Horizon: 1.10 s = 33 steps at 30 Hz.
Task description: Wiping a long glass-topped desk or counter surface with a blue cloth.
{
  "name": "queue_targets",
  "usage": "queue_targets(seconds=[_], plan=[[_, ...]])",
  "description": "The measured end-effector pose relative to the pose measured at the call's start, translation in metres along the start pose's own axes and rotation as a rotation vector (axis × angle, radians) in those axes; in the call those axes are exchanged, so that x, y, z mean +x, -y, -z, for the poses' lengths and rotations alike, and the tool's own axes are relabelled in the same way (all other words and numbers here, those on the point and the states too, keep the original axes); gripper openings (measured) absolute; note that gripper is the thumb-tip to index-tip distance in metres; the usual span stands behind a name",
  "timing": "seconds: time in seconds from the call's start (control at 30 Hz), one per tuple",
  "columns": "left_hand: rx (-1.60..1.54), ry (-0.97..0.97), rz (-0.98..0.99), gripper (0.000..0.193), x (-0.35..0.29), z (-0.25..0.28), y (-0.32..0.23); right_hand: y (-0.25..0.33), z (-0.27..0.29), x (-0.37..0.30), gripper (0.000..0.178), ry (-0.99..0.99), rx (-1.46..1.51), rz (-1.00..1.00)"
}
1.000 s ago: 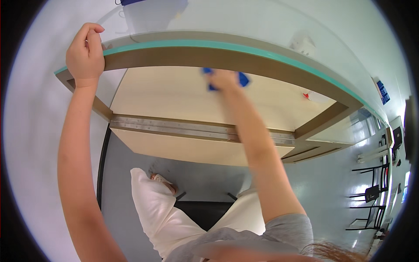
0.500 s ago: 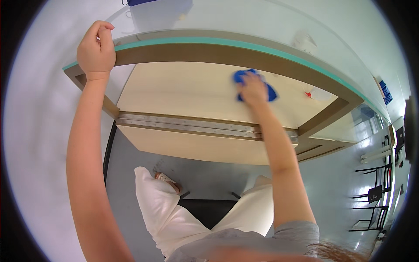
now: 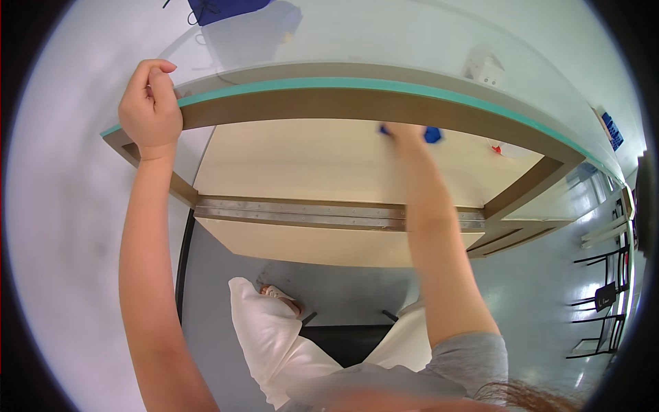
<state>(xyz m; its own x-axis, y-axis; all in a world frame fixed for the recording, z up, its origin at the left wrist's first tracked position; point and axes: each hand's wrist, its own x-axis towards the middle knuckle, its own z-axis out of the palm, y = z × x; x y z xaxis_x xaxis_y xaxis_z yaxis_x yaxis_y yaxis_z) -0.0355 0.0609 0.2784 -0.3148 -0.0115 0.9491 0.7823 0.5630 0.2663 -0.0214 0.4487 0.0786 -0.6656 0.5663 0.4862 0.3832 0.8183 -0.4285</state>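
Observation:
Fingers curled in a loose fist, my left hand [image 3: 151, 113] rests at the left end of the cabinet's glass top [image 3: 329, 83], with nothing visible in it. My right hand [image 3: 406, 130] reaches through the front opening, under the brown wooden rail [image 3: 329, 104]. It presses a blue cloth [image 3: 433, 134] on the cream inner board [image 3: 288, 165]. The rail hides the fingertips and part of the cloth. A long metal hinge [image 3: 295, 209] joins the board to a cream flap [image 3: 309, 242] lowered toward me.
Inside the cabinet at right lies a white thing with a red tip [image 3: 496, 149]. On the glass stand a blue bag-like item [image 3: 223, 8] and a small white box [image 3: 486, 70]. Black chairs [image 3: 605, 296] line the far right. A black seat [image 3: 347, 340] is beneath me.
My right hand has moved the blue cloth deeper into the cabinet, so the rail now covers part of both. The whole view has shifted slightly; my left hand keeps its place on the edge.

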Motion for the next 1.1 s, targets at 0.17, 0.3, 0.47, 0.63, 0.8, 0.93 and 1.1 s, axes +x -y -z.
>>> queue_targets(seconds=[0.17, 0.3, 0.47, 0.63, 0.8, 0.93, 1.1], plan=[[0.083, 0.012, -0.013, 0.019, 0.001, -0.002, 0.002, 0.175, -0.043, -0.106, 0.055, 0.583, -0.067, 0.569], [0.142, 0.002, -0.009, 0.018, 0.004, 0.001, 0.000, 0.230, -0.029, -0.174, 0.052, 0.610, 0.126, 0.773], [0.163, -0.025, -0.032, 0.018, 0.008, 0.000, 0.000, 0.188, -0.017, -0.161, 0.046, 0.593, 0.137, 0.722], [0.189, 0.003, -0.039, 0.018, 0.003, 0.005, 0.002, 0.041, -0.002, -0.084, 0.049, 0.278, -0.176, 0.324], [0.154, -0.040, -0.091, 0.020, 0.002, 0.004, 0.002, -0.097, 0.068, -0.050, 0.056, 0.284, -0.440, -0.200], [0.132, -0.074, -0.056, 0.021, 0.002, 0.001, 0.002, -0.119, 0.097, -0.068, 0.058, 0.259, -0.468, -0.275], [0.102, -0.054, -0.022, 0.021, -0.002, -0.005, 0.006, -0.069, 0.088, -0.107, 0.058, 0.296, -0.405, -0.136]])
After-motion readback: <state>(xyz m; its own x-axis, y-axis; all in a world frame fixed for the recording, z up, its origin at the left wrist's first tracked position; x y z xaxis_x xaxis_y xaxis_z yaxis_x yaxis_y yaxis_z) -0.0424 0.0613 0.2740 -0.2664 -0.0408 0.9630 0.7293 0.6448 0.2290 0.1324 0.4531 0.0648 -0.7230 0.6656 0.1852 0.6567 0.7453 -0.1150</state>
